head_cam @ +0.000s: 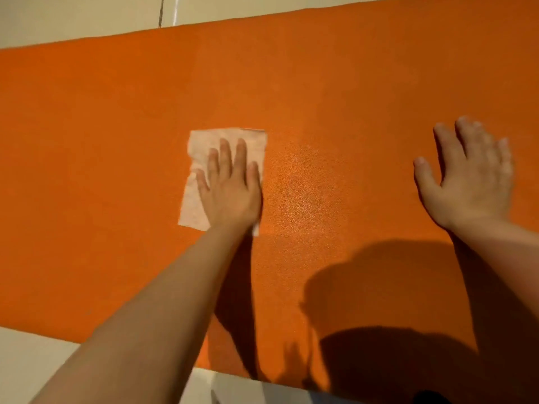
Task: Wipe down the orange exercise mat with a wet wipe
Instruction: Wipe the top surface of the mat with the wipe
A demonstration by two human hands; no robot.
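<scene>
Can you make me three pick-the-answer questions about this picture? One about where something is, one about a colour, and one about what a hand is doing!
1. Where is the wet wipe?
A. on the floor tiles
B. on the mat, under the left hand
C. under the right hand

2. What colour is the mat?
A. blue
B. green
C. orange

3. How is the left hand on the wipe?
A. flat, fingers straight, pressing
B. crumpling it in a fist
C. lifted off it

Answers:
1 B: the wipe lies spread on the mat beneath the left hand.
2 C: the mat is plainly orange.
3 A: straight fingers lie flat on the wipe, while the right hand has none.
</scene>
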